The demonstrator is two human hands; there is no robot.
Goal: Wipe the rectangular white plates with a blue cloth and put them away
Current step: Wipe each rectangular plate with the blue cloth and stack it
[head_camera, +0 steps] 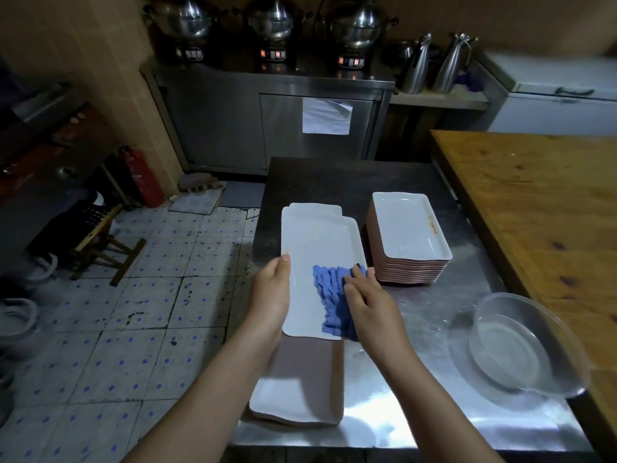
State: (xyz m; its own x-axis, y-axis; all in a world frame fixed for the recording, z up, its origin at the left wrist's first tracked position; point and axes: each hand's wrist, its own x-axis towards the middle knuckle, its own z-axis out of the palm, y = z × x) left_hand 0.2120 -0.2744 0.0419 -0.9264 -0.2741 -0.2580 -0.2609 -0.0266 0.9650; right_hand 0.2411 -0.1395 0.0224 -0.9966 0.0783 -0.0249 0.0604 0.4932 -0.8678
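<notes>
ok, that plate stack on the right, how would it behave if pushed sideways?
Probably heavy: the plate stack holds roughly a dozen glazed dishes. Nested and wider than tall, so it likely slides on the steel counter rather than tipping. Rims look like ceramic, so probably chips if knocked.

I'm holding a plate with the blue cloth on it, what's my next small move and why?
Probably slide the right hand and the blue cloth toward the far end of the plate. The cloth covers only the near right part, the far half lies bare, and the left hand grips the left rim to steady it.
</notes>
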